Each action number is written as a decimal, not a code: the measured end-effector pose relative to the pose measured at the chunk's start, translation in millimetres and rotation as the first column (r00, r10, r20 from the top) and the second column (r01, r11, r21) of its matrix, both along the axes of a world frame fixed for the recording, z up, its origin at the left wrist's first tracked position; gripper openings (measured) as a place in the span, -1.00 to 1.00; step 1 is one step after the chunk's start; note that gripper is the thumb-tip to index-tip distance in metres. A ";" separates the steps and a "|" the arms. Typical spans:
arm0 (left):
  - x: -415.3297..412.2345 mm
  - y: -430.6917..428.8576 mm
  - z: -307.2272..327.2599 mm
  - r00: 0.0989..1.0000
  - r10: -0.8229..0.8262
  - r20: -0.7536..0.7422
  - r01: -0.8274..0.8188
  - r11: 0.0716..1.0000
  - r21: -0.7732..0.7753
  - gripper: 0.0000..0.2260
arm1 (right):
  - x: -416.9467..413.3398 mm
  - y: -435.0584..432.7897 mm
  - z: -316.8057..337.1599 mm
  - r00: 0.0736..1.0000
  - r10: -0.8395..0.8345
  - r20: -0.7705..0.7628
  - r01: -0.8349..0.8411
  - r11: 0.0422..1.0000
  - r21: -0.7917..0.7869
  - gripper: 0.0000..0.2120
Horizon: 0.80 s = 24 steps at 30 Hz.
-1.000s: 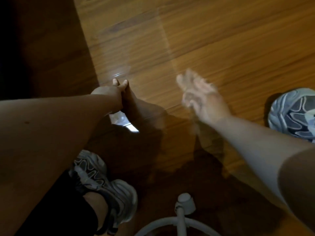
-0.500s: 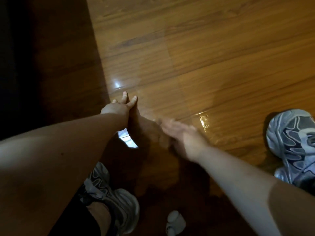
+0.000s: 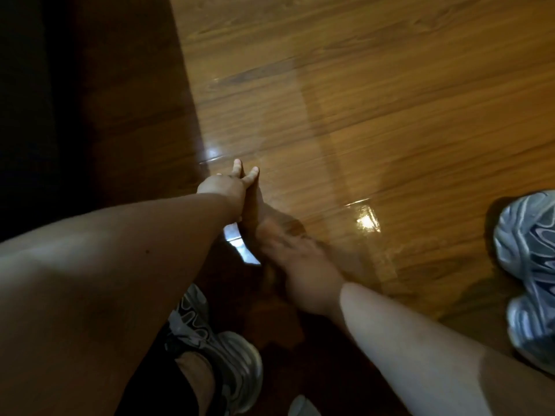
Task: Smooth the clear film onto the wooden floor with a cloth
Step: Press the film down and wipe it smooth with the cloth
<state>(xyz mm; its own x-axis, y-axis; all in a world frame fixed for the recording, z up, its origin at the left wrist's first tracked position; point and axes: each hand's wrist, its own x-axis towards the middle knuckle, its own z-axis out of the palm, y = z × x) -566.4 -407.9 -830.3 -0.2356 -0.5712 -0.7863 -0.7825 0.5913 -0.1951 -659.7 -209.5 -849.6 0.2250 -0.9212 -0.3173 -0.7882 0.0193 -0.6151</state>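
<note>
Head view catches the smoothing step under way. The left hand [image 3: 229,186] presses down on the brown wooden plank floor [image 3: 420,85], its fingers [image 3: 238,166] straight and spread, so its grip is apart and clamps nothing. The right hand [image 3: 295,259] lies low just beside it, on the person's side. It is too blurred to read, so I cannot tell whether its grip is apart or closed. No cloth shows plainly under it either.

The clear thin glossy film [image 3: 264,124] lies on the floor beyond the left fingertips and runs away from both hands. Its long edge shows as a faint straight line off to the right of the right hand. A bright glint [image 3: 366,220] sits near that edge, further right of the same hand, and the sheet looks slightly rippled there, probably not yet flat.

The next move likely calls for the left grip to pin the near end. The right would then sweep flat and firm outward from it, driving air toward that edge.

One grey-and-white sneaker [image 3: 231,352] sits beneath the left forearm, and another sneaker [image 3: 528,265] lies well right of the right hand.
</note>
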 end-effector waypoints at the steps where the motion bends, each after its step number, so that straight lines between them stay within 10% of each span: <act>1: -0.2 0.1 -0.4 1.000 -0.013 -0.009 0.013 1.000 -0.007 0.05 | 12.3 5.5 -1.0 0.991 0.137 0.011 -0.137 0.990 -0.019 -0.38; 5: 2.7 1.2 -5.9 0.999 -0.021 -0.045 0.020 0.999 -0.042 0.04 | -5.0 -7.9 -8.9 0.992 0.124 -0.004 -0.124 0.989 -0.085 -0.42; 9: 7.6 13.5 -17.1 0.941 0.236 -0.244 -0.234 0.972 0.039 -0.16 | -65.1 -53.1 -15.7 0.836 -0.516 -0.186 0.524 0.852 -0.011 -0.47; 12: 8.3 19.0 -23.7 0.620 0.510 -0.596 -0.571 0.814 0.103 -0.41 | -66.4 -69.5 -5.6 0.591 -0.807 -0.005 0.806 0.590 0.050 -0.57; 16: 8.5 8.9 -22.3 0.179 0.619 -0.765 -0.874 0.457 0.165 -0.62 | -17.0 -69.0 13.9 0.876 -0.444 0.189 0.446 0.894 0.033 -0.56; 24: 12.5 66.2 -19.3 0.790 0.194 -0.582 -0.362 0.913 -0.189 -0.47 | -110.8 -103.4 4.2 0.778 -0.599 -0.191 0.597 0.799 -0.072 -0.59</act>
